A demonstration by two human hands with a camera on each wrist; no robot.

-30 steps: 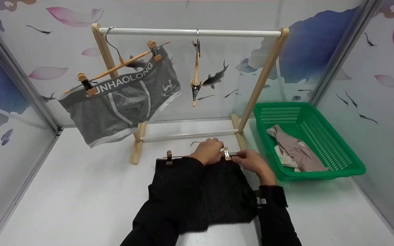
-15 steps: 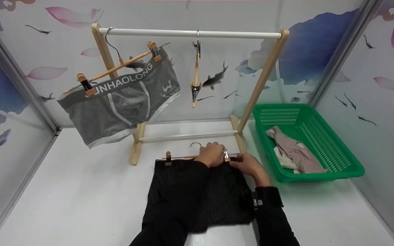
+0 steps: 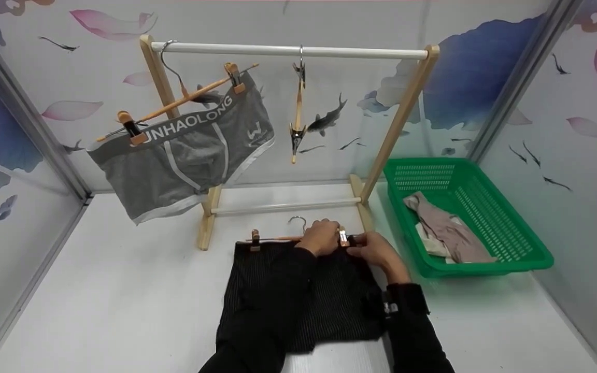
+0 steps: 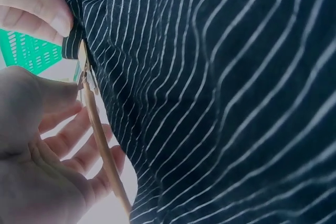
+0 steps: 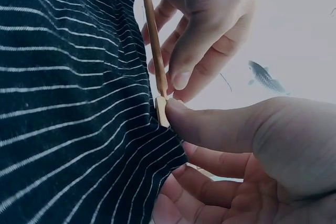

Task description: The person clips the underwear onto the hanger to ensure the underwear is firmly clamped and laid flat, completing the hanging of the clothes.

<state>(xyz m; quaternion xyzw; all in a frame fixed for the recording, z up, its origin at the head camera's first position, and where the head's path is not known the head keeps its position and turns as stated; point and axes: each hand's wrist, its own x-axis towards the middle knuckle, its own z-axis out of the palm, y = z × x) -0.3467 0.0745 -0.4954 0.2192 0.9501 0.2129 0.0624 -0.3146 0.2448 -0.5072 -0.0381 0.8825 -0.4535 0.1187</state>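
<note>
Black pinstriped shorts (image 3: 342,295) lie flat before the rack, waistband toward it. A wooden clip hanger (image 3: 283,239) runs along the waistband, its hook (image 3: 297,219) on the table side of the rack. The left clip (image 3: 255,241) sits on the waistband. My left hand (image 3: 320,237) pinches the right clip (image 3: 343,237) between thumb and fingers, its other fingers spread behind the hanger bar (image 4: 102,140). My right hand (image 3: 379,251) pinches the waistband's right corner (image 5: 170,153) beside that clip, thumb close to the clip in the right wrist view. My left sleeve covers part of the shorts.
A wooden rack (image 3: 288,50) stands behind, with grey briefs (image 3: 189,155) clipped on a hanger at its left. Another clip hanger (image 3: 298,103) hangs mid-rail. At right, a green basket (image 3: 506,207) holds pinkish and cream cloth (image 3: 451,230). Printed walls enclose the table.
My left hand has moved slightly right and down, showing more of the hanger's hook and bar. My right hand has shifted slightly left, along the waistband corner. Little differs over the last half second.
</note>
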